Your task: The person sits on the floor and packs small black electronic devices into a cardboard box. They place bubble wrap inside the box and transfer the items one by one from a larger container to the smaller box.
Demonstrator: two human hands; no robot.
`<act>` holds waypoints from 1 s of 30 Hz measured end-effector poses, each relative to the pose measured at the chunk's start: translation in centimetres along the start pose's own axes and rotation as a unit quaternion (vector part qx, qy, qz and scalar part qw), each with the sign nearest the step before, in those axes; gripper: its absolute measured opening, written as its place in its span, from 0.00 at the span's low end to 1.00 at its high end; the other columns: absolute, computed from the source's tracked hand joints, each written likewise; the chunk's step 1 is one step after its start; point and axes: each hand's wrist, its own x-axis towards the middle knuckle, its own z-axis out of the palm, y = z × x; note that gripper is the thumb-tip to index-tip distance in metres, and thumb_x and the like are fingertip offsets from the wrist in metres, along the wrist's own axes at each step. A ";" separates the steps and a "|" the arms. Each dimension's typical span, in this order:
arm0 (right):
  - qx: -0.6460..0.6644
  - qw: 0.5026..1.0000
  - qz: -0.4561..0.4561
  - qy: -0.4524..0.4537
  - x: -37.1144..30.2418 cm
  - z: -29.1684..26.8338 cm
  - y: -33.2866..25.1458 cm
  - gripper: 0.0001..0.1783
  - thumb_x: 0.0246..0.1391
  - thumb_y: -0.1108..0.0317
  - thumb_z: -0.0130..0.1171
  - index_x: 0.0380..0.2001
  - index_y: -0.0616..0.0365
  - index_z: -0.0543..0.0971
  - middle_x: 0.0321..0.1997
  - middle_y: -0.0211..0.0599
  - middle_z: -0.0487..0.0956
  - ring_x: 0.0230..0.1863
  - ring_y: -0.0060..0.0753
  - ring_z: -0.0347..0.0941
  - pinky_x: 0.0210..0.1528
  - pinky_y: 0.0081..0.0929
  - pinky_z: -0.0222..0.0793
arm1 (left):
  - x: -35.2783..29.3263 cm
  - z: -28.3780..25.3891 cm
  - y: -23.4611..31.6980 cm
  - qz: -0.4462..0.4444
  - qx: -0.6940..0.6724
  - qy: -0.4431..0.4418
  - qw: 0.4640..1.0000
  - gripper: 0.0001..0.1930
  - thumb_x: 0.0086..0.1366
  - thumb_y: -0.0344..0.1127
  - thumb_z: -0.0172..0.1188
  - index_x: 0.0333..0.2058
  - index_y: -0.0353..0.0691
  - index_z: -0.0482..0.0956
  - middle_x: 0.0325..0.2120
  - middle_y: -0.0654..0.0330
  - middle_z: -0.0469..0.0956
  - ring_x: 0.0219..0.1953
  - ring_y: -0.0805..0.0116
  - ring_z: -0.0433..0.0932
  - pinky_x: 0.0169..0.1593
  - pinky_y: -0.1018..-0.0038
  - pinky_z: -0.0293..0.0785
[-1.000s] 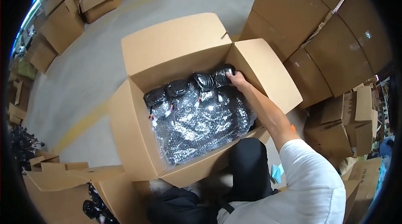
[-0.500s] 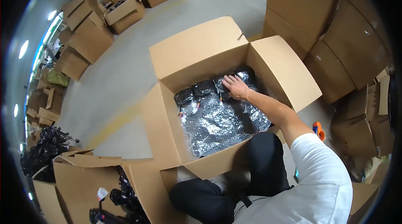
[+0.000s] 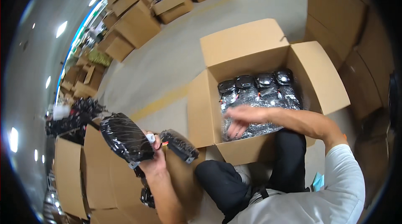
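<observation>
Raised above the box at the lower left, my left hand [image 3: 155,163] is closed on two film-wrapped black parts. The larger, rounded wrapped black part [image 3: 125,138] has a small metal tab; the slimmer wrapped part [image 3: 181,145] is on the hand's other side. Colored wires and a white connector [image 3: 150,138] show by my fingers. My right hand [image 3: 245,119], blurred with fingers apart, hovers empty over the near left of the open cardboard box [image 3: 240,64]. Inside, several wrapped black parts [image 3: 264,80] form a row along the far wall, with bubble wrap [image 3: 264,130] nearer me.
Another open carton [image 3: 100,169] is at my left, with more black parts [image 3: 147,197] in it. Dark wrapped pieces [image 3: 77,117] pile up beyond it. Tall cartons [image 3: 335,15] stand at the right, and more boxes [image 3: 138,23] line the far left. My bent legs [image 3: 289,161] border the box.
My left hand has come into view gripping two wrapped parts. My right hand has left the far row and moved nearer and left. The view has swung left.
</observation>
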 end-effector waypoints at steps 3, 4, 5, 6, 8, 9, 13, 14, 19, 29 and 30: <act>0.286 0.937 0.081 -0.185 0.6 6.1 2.1 0.54 0.63 0.25 0.31 0.70 0.68 0.58 0.66 0.66 0.70 0.65 0.53 0.72 0.69 0.45 0.68 | 1.7 2.9 -4.2 -0.014 -0.110 -0.076 0.991 0.13 0.67 0.40 0.61 0.34 0.36 0.72 0.25 0.60 0.68 0.26 0.70 0.63 0.29 0.73 0.61; 0.330 0.924 0.005 -0.191 0.7 7.3 1.4 0.51 0.64 0.27 0.33 0.66 0.67 0.65 0.64 0.61 0.72 0.65 0.50 0.72 0.70 0.45 0.66 | 1.5 3.9 -5.5 -0.024 -0.129 -0.088 0.987 0.13 0.67 0.40 0.61 0.32 0.37 0.71 0.25 0.60 0.67 0.25 0.70 0.63 0.29 0.73 0.61; 0.404 0.896 -0.068 -0.168 0.4 8.6 -0.5 0.43 0.68 0.33 0.37 0.60 0.66 0.71 0.57 0.53 0.78 0.62 0.44 0.75 0.67 0.43 0.70 | 1.0 4.3 -6.5 -0.042 -0.148 -0.094 0.984 0.13 0.68 0.40 0.60 0.32 0.37 0.70 0.24 0.60 0.66 0.25 0.70 0.62 0.30 0.72 0.61; 0.414 0.903 -0.098 -0.066 0.8 9.1 -2.1 0.37 0.69 0.37 0.42 0.55 0.65 0.74 0.53 0.49 0.80 0.58 0.41 0.77 0.64 0.40 0.73 | 0.8 4.8 -7.6 -0.058 -0.166 -0.103 0.979 0.13 0.68 0.40 0.59 0.31 0.37 0.69 0.24 0.60 0.65 0.25 0.70 0.62 0.30 0.71 0.61; 0.395 0.901 -0.149 0.103 0.8 7.9 -3.8 0.27 0.68 0.46 0.54 0.49 0.63 0.77 0.47 0.42 0.81 0.52 0.35 0.79 0.58 0.36 0.77 | 0.1 6.2 -9.3 -0.062 -0.130 -0.045 0.989 0.14 0.69 0.40 0.58 0.30 0.37 0.68 0.23 0.61 0.64 0.26 0.70 0.61 0.33 0.69 0.61; 0.366 0.900 -0.171 0.161 0.5 6.2 -4.5 0.24 0.66 0.51 0.60 0.49 0.63 0.78 0.45 0.40 0.82 0.50 0.33 0.80 0.56 0.34 0.78 | 0.4 5.8 -10.1 -0.047 -0.103 -0.048 0.992 0.13 0.69 0.41 0.56 0.33 0.36 0.70 0.28 0.58 0.67 0.33 0.66 0.64 0.41 0.66 0.61; -0.042 0.861 -0.311 0.399 -0.4 -2.1 -7.8 0.27 0.58 0.58 0.70 0.51 0.67 0.76 0.50 0.39 0.82 0.47 0.28 0.79 0.50 0.30 0.78 | 1.6 4.7 -8.8 -0.016 -0.061 0.130 0.990 0.18 0.70 0.42 0.52 0.47 0.30 0.76 0.52 0.46 0.73 0.65 0.53 0.65 0.72 0.54 0.51; -0.122 0.857 -0.286 0.410 -0.4 -4.0 -8.2 0.28 0.55 0.60 0.71 0.51 0.69 0.75 0.48 0.43 0.82 0.47 0.30 0.80 0.50 0.31 0.77 | 2.0 1.2 -8.4 -0.025 -0.163 0.052 0.985 0.25 0.71 0.42 0.51 0.57 0.27 0.73 0.65 0.43 0.62 0.75 0.47 0.49 0.77 0.51 0.38; -0.381 0.850 0.058 0.359 4.0 -12.4 1.0 0.38 0.42 0.55 0.80 0.49 0.70 0.77 0.53 0.57 0.80 0.56 0.49 0.77 0.60 0.40 0.70 | 1.8 -4.6 -13.7 -0.057 -0.158 0.114 0.979 0.21 0.71 0.41 0.51 0.53 0.28 0.75 0.61 0.44 0.68 0.70 0.47 0.59 0.73 0.51 0.52; -0.344 0.829 0.042 0.439 12.4 -12.6 15.6 0.40 0.53 0.63 0.73 0.62 0.73 0.67 0.56 0.58 0.79 0.59 0.49 0.76 0.63 0.36 0.70 | 0.8 -5.2 -15.6 -0.119 0.035 0.138 0.983 0.24 0.74 0.41 0.51 0.62 0.33 0.67 0.61 0.51 0.67 0.67 0.52 0.62 0.70 0.57 0.58; -0.337 0.828 0.042 0.445 12.5 -12.3 15.6 0.41 0.51 0.59 0.74 0.61 0.72 0.68 0.56 0.62 0.78 0.59 0.54 0.75 0.64 0.38 0.69 | 0.6 -5.4 -15.7 -0.121 0.038 0.126 0.984 0.25 0.74 0.43 0.52 0.64 0.36 0.65 0.61 0.52 0.68 0.66 0.52 0.64 0.66 0.59 0.62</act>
